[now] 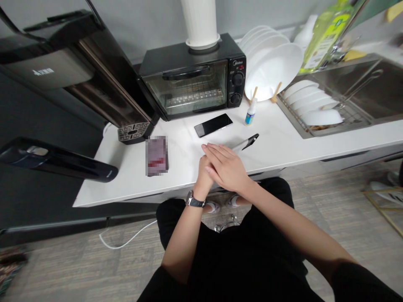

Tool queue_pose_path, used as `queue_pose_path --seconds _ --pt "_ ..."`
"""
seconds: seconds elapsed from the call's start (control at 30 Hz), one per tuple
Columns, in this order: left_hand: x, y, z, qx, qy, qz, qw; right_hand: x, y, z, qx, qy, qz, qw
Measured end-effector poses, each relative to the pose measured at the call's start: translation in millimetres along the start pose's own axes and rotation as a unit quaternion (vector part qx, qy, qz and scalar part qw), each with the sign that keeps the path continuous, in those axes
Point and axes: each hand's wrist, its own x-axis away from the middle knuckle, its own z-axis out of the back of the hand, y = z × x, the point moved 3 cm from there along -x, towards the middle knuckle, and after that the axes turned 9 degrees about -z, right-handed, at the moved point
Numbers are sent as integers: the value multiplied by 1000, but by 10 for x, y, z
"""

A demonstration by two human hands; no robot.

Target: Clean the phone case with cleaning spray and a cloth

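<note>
My left hand [205, 170], with a dark-strapped watch on its wrist, is at the counter's front edge. My right hand [227, 167] lies across the top of it, fingers stretched out and side by side. The left fingers are mostly hidden beneath the right hand. Neither hand shows an object in it. Just past my right hand lies a black-handled tool [251, 141] with a pale blade, perhaps a knife, partly covered by the hand. Behind the hands a black smartphone [214, 125] rests flat. A small white spray bottle [250, 113] with a blue label stands upright to its right.
A toaster oven [192, 79] carries a white pot [200, 23]. To the left are a drink machine [94, 71], a dark bottle [59, 159] and a pixelated packet [156, 156]. Rightward stand racked plates [273, 69] and a sink [355, 94] with bowls [315, 100].
</note>
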Motion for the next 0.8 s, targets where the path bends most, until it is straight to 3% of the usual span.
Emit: queue_pose_path --seconds 0.1,0.23,0.33,0.4,0.47,0.67,0.73,0.8 --pt "4 85 42 -27 -19 -10 999 48 230 155 -21 13 4 1000" --pt "1 178 77 3 -20 -6 1000 120 721 267 45 22 -9 999" --pt "2 209 78 50 1 -20 999 124 1087 323 77 70 -76 992" --pt "5 206 70 56 8 -22 998 111 1167 328 74 104 -115 985" --pt "3 186 58 49 7 -23 998 102 1032 265 56 111 -117 985" --pt "-50 33 -3 -34 -45 10 998 124 90 -102 0 30 -19 999" --pt "-58 16 3 -35 -45 11 998 120 43 -110 12 18 5 1000" --pt "-47 44 20 -24 -48 5 999 105 221 -34 27 17 10 999"
